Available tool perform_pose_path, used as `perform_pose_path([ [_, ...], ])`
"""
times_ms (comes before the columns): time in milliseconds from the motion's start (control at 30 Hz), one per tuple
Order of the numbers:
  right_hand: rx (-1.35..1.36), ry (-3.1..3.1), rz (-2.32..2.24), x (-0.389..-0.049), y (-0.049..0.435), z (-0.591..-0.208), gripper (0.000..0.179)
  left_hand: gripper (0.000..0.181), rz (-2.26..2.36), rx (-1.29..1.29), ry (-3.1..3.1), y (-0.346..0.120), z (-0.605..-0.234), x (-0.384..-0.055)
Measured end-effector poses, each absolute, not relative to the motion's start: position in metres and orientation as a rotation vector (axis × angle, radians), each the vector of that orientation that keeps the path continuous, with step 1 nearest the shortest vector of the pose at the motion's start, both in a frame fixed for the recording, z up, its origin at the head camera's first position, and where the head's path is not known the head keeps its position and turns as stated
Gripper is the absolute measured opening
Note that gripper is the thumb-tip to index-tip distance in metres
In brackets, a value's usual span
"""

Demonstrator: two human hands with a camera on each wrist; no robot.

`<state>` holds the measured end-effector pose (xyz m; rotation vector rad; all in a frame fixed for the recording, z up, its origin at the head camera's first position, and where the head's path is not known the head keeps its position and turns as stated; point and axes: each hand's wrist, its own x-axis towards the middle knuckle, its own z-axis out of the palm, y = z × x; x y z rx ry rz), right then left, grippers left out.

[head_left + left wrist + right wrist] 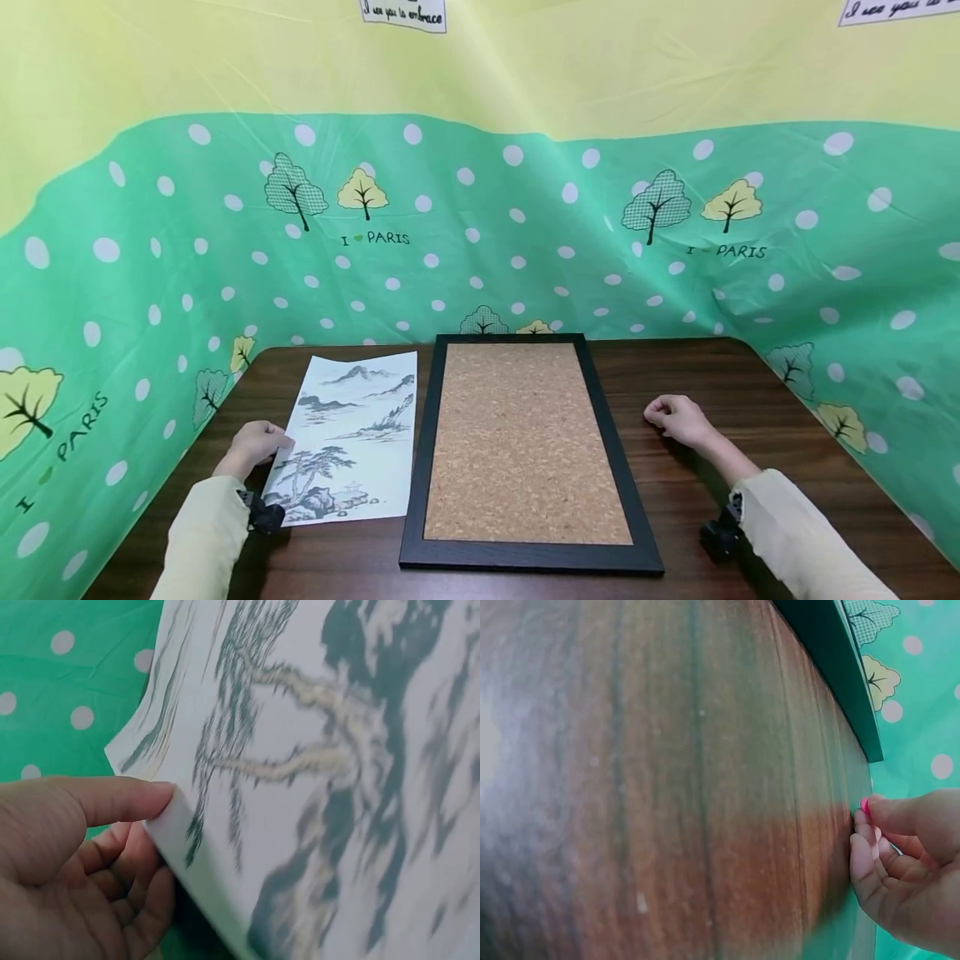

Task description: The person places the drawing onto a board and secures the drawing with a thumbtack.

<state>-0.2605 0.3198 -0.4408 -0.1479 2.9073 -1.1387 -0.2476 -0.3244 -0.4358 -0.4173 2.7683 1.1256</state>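
My left hand [255,443] pinches the left edge of a white sheet of paper [390,479] printed with an ink landscape of mountains, a pine and rocks. In the left wrist view the thumb lies over the paper's edge, and the other fingers curl behind it. To the right of the sheet lies a cork board [525,442] in a black frame. Right of the board, my right hand [681,421] is low over the table, pinching a small pink push pin [865,804] between thumb and fingertip; most of the pin is hidden.
The dark brown wooden table [345,562] carries the board and the sheet. A green and yellow cloth [517,208] with dots and trees hangs behind and along both sides. Black wrist cameras [722,533] sit at both sleeves.
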Motion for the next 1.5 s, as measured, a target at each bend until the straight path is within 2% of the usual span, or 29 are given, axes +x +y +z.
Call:
perform_pose_path([
  [333,-0.176,2.875,-1.185,-0.261,0.324,-0.445,0.018,0.02,1.353,-0.285,2.608,-0.334,-0.435,-0.248],
  [533,-0.166,2.866,-1.219,-0.267,0.328,-0.453,0.026,0.022,1.34,-0.22,2.691,-0.359,-0.475,-0.277],
  [800,-0.132,2.858,-1.213,-0.261,0.322,-0.446,0.016,0.017,1.275,-0.125,2.85,-0.326,-0.414,-0.245],
  [1167,-0.111,2.842,-1.216,-0.26,0.323,-0.447,0.019,0.026,1.348,-0.186,2.874,-0.329,-0.394,-0.239],
  [1500,-0.181,2.828,-1.155,-0.262,0.322,-0.44,0.013,0.031,1.474,-0.208,2.806,-0.314,-0.378,-0.241],
])
